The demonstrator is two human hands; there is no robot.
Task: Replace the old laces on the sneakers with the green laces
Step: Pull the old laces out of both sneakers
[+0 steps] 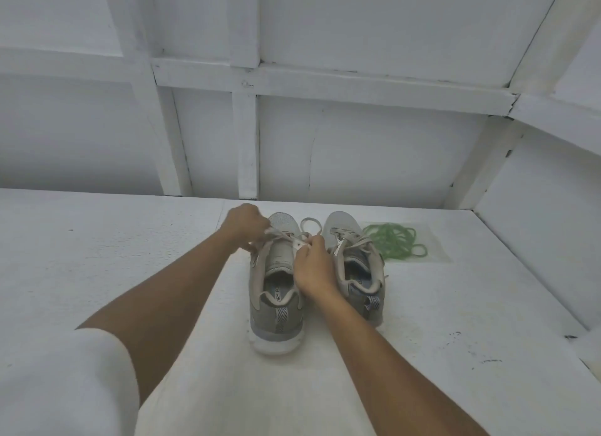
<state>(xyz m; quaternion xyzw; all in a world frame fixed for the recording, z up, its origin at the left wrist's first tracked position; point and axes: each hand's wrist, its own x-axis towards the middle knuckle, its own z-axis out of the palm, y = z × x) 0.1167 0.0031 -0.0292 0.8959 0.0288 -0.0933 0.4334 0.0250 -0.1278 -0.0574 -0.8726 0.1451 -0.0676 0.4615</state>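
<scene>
Our left hand and right hand pinch the old lace with curled fingers over the left sneaker, the right sneaker just beside it, green laces heaped further right.

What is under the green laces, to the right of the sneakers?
A clear plastic sheet or bag shows around the green laces, flat on the white table. Whether the laces lie on it or inside it cannot be told.

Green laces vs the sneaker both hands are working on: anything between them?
Head view: the other sneaker, old lace still in, stands between the green laces and the sneaker being unlaced.
</scene>
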